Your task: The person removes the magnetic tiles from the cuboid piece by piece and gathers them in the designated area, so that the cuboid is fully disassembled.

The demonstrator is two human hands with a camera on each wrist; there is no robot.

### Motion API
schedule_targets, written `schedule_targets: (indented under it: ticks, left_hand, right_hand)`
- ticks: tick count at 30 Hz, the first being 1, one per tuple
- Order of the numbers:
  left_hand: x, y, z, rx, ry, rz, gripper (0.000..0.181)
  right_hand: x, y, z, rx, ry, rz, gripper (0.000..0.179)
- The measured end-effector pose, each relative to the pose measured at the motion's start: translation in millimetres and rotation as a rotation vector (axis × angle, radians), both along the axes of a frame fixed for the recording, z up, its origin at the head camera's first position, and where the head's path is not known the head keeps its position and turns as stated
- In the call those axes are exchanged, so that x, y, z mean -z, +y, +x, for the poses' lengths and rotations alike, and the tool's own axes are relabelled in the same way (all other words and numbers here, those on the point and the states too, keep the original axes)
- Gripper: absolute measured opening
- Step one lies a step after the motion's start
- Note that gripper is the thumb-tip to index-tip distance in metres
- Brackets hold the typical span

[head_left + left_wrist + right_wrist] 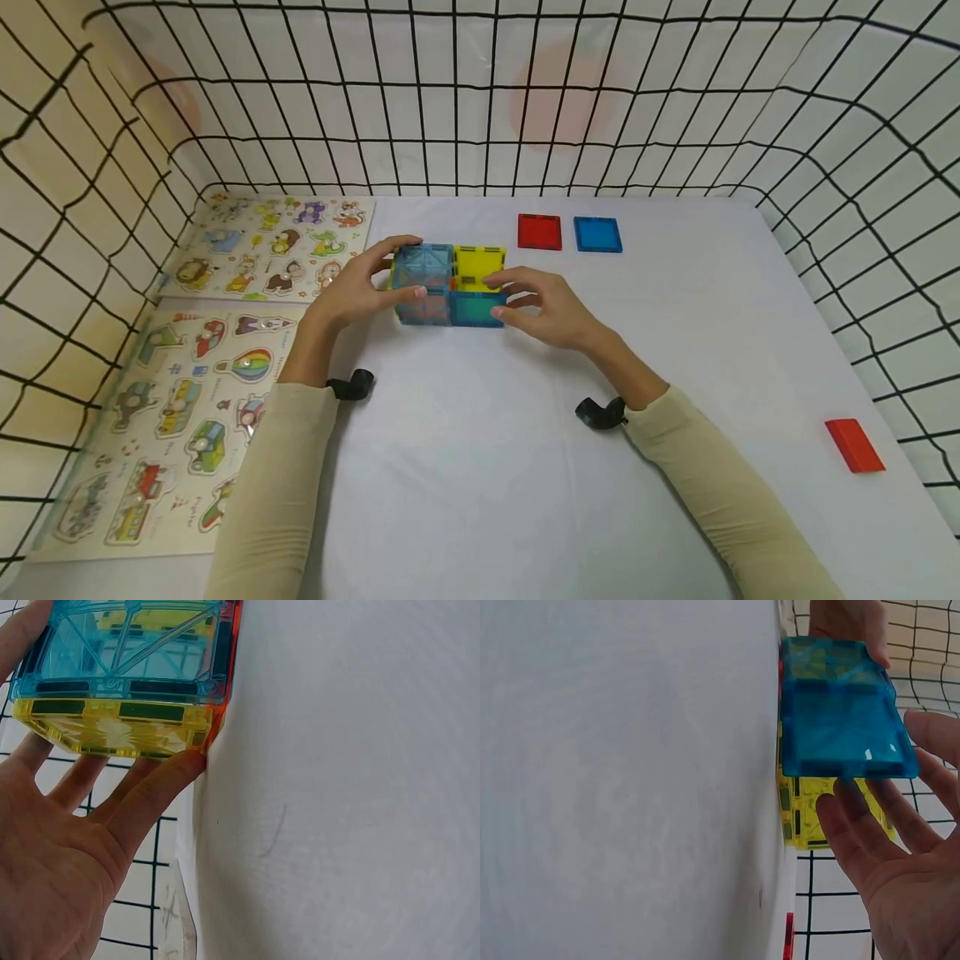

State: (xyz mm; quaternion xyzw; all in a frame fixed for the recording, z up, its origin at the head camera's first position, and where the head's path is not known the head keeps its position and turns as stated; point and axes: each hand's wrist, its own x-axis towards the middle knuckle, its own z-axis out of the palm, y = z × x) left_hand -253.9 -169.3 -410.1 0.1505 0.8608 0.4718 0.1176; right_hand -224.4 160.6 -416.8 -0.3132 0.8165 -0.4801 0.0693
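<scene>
My left hand [352,283] grips the left end of a box-like block of see-through magnetic tiles, its thumb over the light blue tile [423,265] and the other fingers round the far side. In the left wrist view those fingers lie along a yellow tile [120,729], beside a blue tile [127,656] with a red edge. On the right half, a darker blue tile [840,731] stands in front of a yellow tile [480,262]. My right hand [551,308] is at that end with loosely bent, spread fingers; whether its fingertips press the blue tile, I cannot tell.
A red tile [539,232] and a blue tile [597,235] lie at the back. A red block [855,445] lies far right. Two picture puzzle boards, one with animals [277,250] and one with vehicles [180,442], cover the left side. Black wire mesh [495,83] surrounds the white table.
</scene>
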Motion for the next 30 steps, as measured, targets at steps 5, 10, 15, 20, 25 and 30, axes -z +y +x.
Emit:
schedule_targets:
  ticks: [5, 10, 15, 20, 25, 30]
  left_hand:
    - [-0.1, 0.4, 0.3, 0.009, -0.002, -0.007, 0.074]
    - [0.7, 1.5, 0.4, 0.004, 0.001, -0.018, 0.078]
    - [-0.6, 1.0, 1.4, 0.003, 0.005, -0.012, 0.078]
    - [-0.6, -0.7, 2.7, 0.003, -0.008, 0.013, 0.076]
    - [-0.3, -1.0, 2.6, 0.002, -0.013, 0.024, 0.073]
    - [-3.0, 1.8, 3.6, 0.004, -0.022, 0.038, 0.072]
  right_hand:
    - [1.6, -2.7, 2.2, -0.012, 0.013, 0.038, 0.046]
    - [3.4, -3.8, 2.4, -0.025, 0.034, 0.067, 0.045]
    - [5.0, -5.6, 1.8, -0.030, 0.042, 0.073, 0.043]
    - [5.3, -8.3, 1.7, -0.015, 0.054, 0.108, 0.039]
    - [5.9, -8.5, 1.4, 0.004, 0.051, 0.138, 0.037]
    - [3.5, -6.9, 2.4, 0.015, 0.068, 0.131, 0.035]
